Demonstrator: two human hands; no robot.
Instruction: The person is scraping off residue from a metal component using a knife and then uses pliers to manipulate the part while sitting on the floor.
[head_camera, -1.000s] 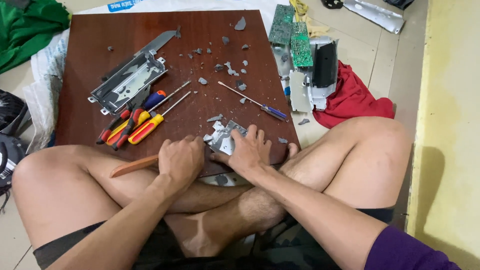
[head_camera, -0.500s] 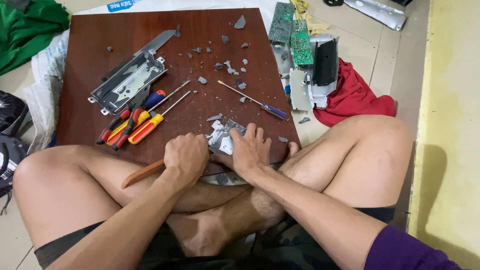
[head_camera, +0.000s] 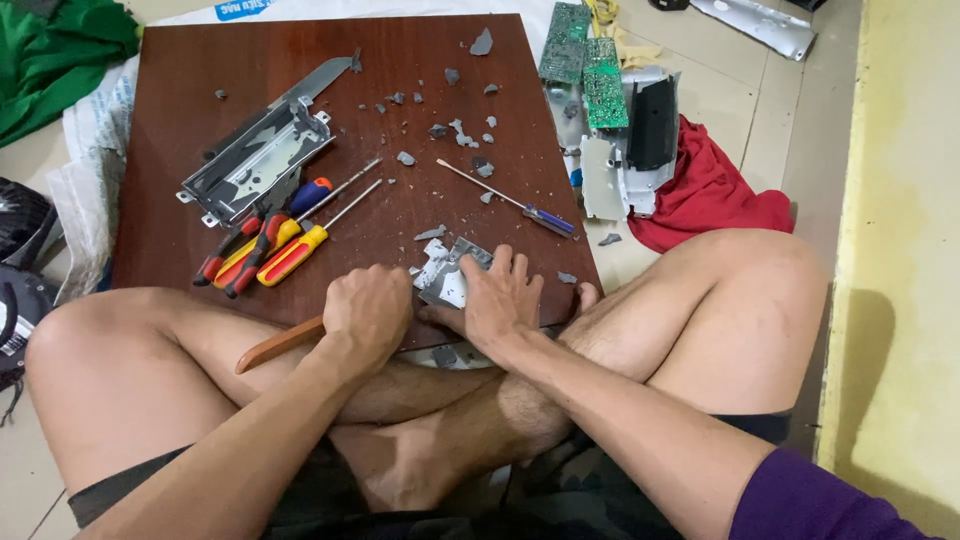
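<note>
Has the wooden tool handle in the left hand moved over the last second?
Yes. The wooden handle in the left hand has tilted, its free end dropping away from the board edge toward the knee.

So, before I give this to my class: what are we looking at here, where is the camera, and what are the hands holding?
There is no machine here. A camera worn on a person's head looks down at their own two bare hands; they sit cross-legged on the floor with a dark brown wooden board before them.

The left hand grips a tool with an orange-brown wooden handle; its working end is hidden. The right hand presses flat on a small grey metal part at the board's near edge.

On the board lie a grey metal bracket, screwdrivers with red and yellow handles, a thin blue-handled screwdriver and scattered grey fragments. Beside it, on the floor, are green circuit boards and a red cloth.
</note>
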